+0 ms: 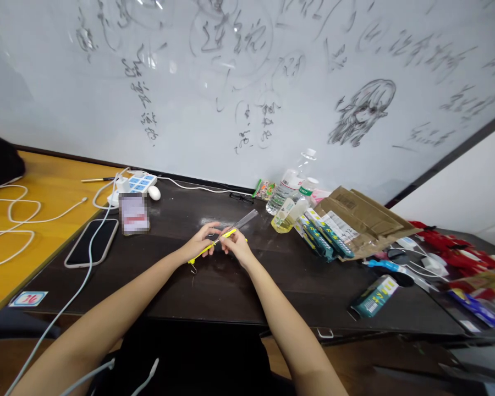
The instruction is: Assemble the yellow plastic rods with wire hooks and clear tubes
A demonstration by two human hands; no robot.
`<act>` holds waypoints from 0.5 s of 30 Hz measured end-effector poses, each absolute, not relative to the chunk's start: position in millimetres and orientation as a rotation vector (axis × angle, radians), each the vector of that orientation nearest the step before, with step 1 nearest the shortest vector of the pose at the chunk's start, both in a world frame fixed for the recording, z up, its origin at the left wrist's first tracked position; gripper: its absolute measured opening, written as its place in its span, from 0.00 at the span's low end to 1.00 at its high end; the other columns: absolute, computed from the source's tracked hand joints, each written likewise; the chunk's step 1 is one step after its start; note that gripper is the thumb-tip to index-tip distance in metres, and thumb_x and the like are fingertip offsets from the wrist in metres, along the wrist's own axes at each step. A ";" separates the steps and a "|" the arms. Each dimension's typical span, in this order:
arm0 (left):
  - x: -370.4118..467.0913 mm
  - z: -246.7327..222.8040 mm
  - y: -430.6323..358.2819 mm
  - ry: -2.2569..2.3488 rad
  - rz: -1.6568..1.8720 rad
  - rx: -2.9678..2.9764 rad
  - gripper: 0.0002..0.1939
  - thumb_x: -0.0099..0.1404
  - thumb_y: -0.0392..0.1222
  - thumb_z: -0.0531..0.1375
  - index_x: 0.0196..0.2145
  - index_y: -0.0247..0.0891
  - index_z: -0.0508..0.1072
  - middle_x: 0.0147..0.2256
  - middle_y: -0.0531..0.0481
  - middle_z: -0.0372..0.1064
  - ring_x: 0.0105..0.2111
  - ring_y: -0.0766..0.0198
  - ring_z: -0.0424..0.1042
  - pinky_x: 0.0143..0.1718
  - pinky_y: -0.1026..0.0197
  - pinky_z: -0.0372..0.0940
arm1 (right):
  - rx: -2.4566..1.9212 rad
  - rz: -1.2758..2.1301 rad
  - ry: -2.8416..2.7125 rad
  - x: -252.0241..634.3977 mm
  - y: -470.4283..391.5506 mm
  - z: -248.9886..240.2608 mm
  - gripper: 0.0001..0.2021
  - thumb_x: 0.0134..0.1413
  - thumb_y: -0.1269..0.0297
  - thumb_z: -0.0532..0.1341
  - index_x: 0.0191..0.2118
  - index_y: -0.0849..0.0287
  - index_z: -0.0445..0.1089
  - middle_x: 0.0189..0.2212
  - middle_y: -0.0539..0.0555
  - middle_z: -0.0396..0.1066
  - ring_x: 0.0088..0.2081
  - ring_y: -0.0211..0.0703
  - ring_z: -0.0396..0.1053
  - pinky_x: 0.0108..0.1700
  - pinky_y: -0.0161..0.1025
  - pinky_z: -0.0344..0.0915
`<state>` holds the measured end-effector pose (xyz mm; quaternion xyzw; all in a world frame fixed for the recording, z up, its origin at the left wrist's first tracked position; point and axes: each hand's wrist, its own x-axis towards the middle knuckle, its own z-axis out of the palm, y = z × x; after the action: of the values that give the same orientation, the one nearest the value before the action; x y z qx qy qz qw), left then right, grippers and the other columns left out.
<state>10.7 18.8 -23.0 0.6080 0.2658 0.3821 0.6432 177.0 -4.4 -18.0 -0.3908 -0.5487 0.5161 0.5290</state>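
Over the dark table, both hands meet on a long, thin yellow piece. A small wire hook hangs from its lower left end. My left hand pinches the middle of this yellow piece with bent fingers. Close beside it, my right hand has its fingers closed around the upper right part, where more yellow shows. A clear plastic strip or sleeve sticks out beyond the right fingers, pointing up and right. Fingers partly hide how the clear and yellow parts join.
To the left lie a phone, a power strip and white cables. Water bottles, a yellow-liquid bottle, green boxes and a cardboard package stand right. Another green box lies near the front edge.
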 end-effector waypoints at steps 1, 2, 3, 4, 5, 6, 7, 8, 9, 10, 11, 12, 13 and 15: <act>10.6 -23.3 18.8 0.598 0.867 1.389 0.33 0.50 0.30 0.52 0.55 0.44 0.54 0.54 0.40 0.58 0.19 0.76 0.67 0.12 0.72 0.55 | -0.936 1.242 -1.322 176.5 -4.9 -17.8 0.15 0.41 0.61 0.66 0.34 0.58 0.63 0.19 0.43 0.63 0.17 0.30 0.61 0.17 0.27 0.58; 10.6 -23.5 18.8 0.590 0.865 1.392 0.33 0.51 0.31 0.53 0.55 0.44 0.54 0.54 0.40 0.58 0.19 0.76 0.67 0.12 0.73 0.56 | -0.936 1.249 -1.330 176.1 -5.4 -17.4 0.15 0.41 0.60 0.66 0.34 0.58 0.62 0.19 0.43 0.64 0.18 0.30 0.61 0.17 0.27 0.59; 10.7 -23.4 18.8 0.581 0.867 1.393 0.33 0.51 0.31 0.53 0.55 0.44 0.54 0.55 0.40 0.57 0.19 0.76 0.67 0.12 0.73 0.57 | -0.933 1.253 -1.336 175.8 -5.9 -16.9 0.15 0.42 0.60 0.66 0.34 0.58 0.62 0.21 0.44 0.65 0.18 0.30 0.62 0.17 0.27 0.59; 10.9 -23.1 18.6 0.573 0.875 1.390 0.33 0.51 0.31 0.54 0.55 0.45 0.54 0.55 0.40 0.57 0.19 0.76 0.67 0.12 0.73 0.57 | -0.929 1.256 -1.343 175.6 -6.2 -16.4 0.15 0.42 0.60 0.66 0.34 0.58 0.62 0.22 0.45 0.66 0.19 0.30 0.62 0.17 0.27 0.59; 11.1 -22.6 18.4 0.565 0.886 1.385 0.33 0.51 0.31 0.54 0.55 0.45 0.54 0.55 0.40 0.57 0.20 0.76 0.67 0.13 0.73 0.57 | -0.924 1.261 -1.350 175.6 -6.5 -16.0 0.15 0.41 0.59 0.66 0.34 0.58 0.62 0.24 0.46 0.67 0.19 0.30 0.63 0.18 0.27 0.59; 11.3 -21.8 18.1 0.558 0.896 1.380 0.32 0.52 0.31 0.54 0.55 0.45 0.54 0.55 0.40 0.57 0.20 0.76 0.67 0.13 0.73 0.57 | -0.921 1.265 -1.356 175.7 -6.6 -15.7 0.15 0.41 0.59 0.66 0.34 0.59 0.62 0.25 0.46 0.68 0.20 0.30 0.64 0.18 0.27 0.59; 11.5 -20.8 17.7 0.552 0.902 1.377 0.32 0.52 0.31 0.55 0.55 0.45 0.55 0.55 0.40 0.57 0.20 0.76 0.67 0.13 0.73 0.57 | -0.919 1.266 -1.359 175.8 -6.7 -15.8 0.15 0.42 0.59 0.66 0.34 0.59 0.63 0.26 0.47 0.68 0.20 0.30 0.64 0.18 0.27 0.59; 11.6 -19.9 17.3 0.546 0.907 1.374 0.32 0.53 0.31 0.55 0.55 0.44 0.55 0.55 0.40 0.58 0.20 0.76 0.67 0.13 0.73 0.57 | -0.921 1.265 -1.363 176.0 -6.6 -16.2 0.15 0.42 0.59 0.66 0.34 0.59 0.63 0.26 0.47 0.68 0.20 0.30 0.64 0.18 0.27 0.59; 11.7 -19.2 16.9 0.540 0.909 1.375 0.31 0.53 0.32 0.55 0.55 0.44 0.55 0.55 0.40 0.58 0.20 0.76 0.67 0.13 0.73 0.57 | -0.923 1.266 -1.368 176.1 -6.5 -17.1 0.15 0.42 0.59 0.66 0.34 0.59 0.63 0.26 0.47 0.68 0.20 0.30 0.64 0.18 0.27 0.60; 11.8 -18.9 16.5 0.532 0.908 1.379 0.31 0.54 0.33 0.56 0.55 0.44 0.55 0.55 0.39 0.57 0.20 0.76 0.67 0.13 0.72 0.58 | -0.925 1.269 -1.371 176.0 -6.3 -18.2 0.15 0.42 0.59 0.66 0.35 0.59 0.63 0.25 0.47 0.68 0.20 0.30 0.64 0.18 0.27 0.60; 11.9 -18.9 16.1 0.523 0.905 1.385 0.31 0.55 0.34 0.57 0.56 0.44 0.54 0.56 0.39 0.57 0.20 0.75 0.68 0.14 0.72 0.58 | -0.923 1.275 -1.376 175.8 -6.1 -19.7 0.15 0.42 0.60 0.66 0.35 0.58 0.63 0.25 0.46 0.67 0.20 0.31 0.64 0.18 0.27 0.60; 12.1 -19.4 15.9 0.512 0.898 1.394 0.31 0.56 0.35 0.58 0.56 0.44 0.53 0.56 0.38 0.57 0.21 0.74 0.68 0.14 0.71 0.59 | -0.914 1.284 -1.388 175.5 -5.9 -21.1 0.16 0.42 0.60 0.67 0.35 0.59 0.63 0.24 0.46 0.67 0.20 0.31 0.64 0.18 0.27 0.60; 12.4 -20.3 15.7 0.499 0.888 1.402 0.31 0.57 0.37 0.59 0.57 0.44 0.52 0.56 0.37 0.56 0.22 0.73 0.69 0.15 0.71 0.60 | -0.898 1.297 -1.406 174.9 -5.8 -22.5 0.16 0.42 0.60 0.67 0.35 0.59 0.63 0.23 0.46 0.67 0.20 0.32 0.65 0.18 0.28 0.60; 13.0 -22.3 15.5 0.476 0.863 1.411 0.33 0.58 0.40 0.60 0.58 0.45 0.51 0.56 0.36 0.56 0.24 0.71 0.71 0.18 0.70 0.62 | -0.859 1.322 -1.445 173.6 -5.9 -24.2 0.15 0.43 0.59 0.67 0.35 0.59 0.63 0.21 0.46 0.67 0.20 0.33 0.66 0.19 0.28 0.60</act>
<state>13.0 15.5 -22.3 0.6215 0.2096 0.3802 0.6522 173.6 -5.9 -24.2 -0.3522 -0.5925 0.5420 0.4807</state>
